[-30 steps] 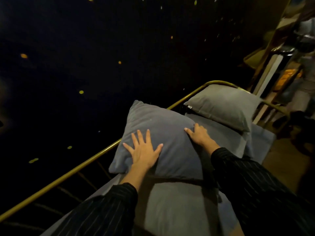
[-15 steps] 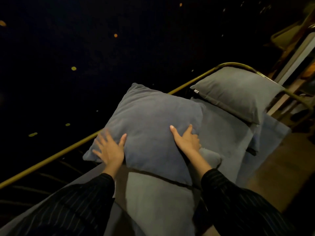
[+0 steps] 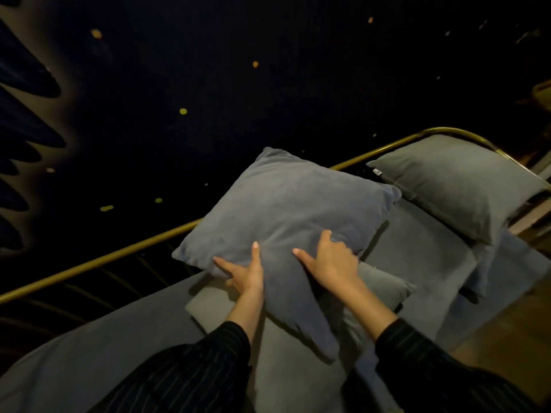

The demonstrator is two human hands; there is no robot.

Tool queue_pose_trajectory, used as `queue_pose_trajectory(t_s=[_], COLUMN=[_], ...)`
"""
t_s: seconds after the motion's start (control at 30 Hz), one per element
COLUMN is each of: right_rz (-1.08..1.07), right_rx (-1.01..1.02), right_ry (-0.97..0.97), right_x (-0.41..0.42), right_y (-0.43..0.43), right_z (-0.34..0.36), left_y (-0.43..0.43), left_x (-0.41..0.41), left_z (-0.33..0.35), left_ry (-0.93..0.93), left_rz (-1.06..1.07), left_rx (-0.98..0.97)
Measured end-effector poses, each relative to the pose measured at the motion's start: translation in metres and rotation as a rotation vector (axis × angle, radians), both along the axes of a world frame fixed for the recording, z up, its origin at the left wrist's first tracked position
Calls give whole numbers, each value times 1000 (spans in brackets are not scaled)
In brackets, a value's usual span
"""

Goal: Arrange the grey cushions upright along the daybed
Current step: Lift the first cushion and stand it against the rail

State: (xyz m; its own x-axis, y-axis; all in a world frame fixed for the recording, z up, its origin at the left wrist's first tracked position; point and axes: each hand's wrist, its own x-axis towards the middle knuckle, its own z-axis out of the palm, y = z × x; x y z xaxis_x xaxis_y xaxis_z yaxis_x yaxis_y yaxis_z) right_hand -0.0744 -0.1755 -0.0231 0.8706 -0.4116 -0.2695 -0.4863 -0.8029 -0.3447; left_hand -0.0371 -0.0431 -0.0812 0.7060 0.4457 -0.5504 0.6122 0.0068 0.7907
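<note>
lower cushion (image 3: 384, 286) mostly hidden, daybed (image 3: 89, 347) cropped

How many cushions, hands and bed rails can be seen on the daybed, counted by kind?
Grey fabric cushions: 3 (held one, flat one beneath it, one at the far end)
Bare hands: 2 (left hand, right hand)
Brass-coloured metal rail: 1
Total: 6

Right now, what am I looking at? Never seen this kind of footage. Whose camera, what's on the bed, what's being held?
There is no machine here. One wide-angle camera on a person's head looks down at their own two hands. The left hand and right hand grip the lower edge of a grey cushion, lifted and tilted toward the brass rail. Under it, another cushion lies flat on the grey daybed. A third cushion leans at the far end. The backdrop is dark.
</note>
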Motion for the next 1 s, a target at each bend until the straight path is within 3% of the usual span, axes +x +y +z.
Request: queue_pose_trajectory(t_s=[0.1,0.2,0.33,0.63,0.87,1.0], right_rz=[47,94,159,-17,50,98], right_rx=[-121,-113,34,409,139,51], right_ry=[-62,-178,-82,121,129,72], right_x=[41,100,172,259,244,227], right_y=[-39,-69,-101,-142,-130,-116], right_z=[16,11,-11,-40,-45,-30], left_y=[-14,-30,-37,-22,-5,14], left_x=[7,16,24,50,49,40], left_z=[-6,-11,-30,-60,-58,-52], left_ry=[33,16,-14,-14,-24,-33], left_rz=[-70,-59,-37,-62,-70,60], left_rx=[87,147,225,203,132,18])
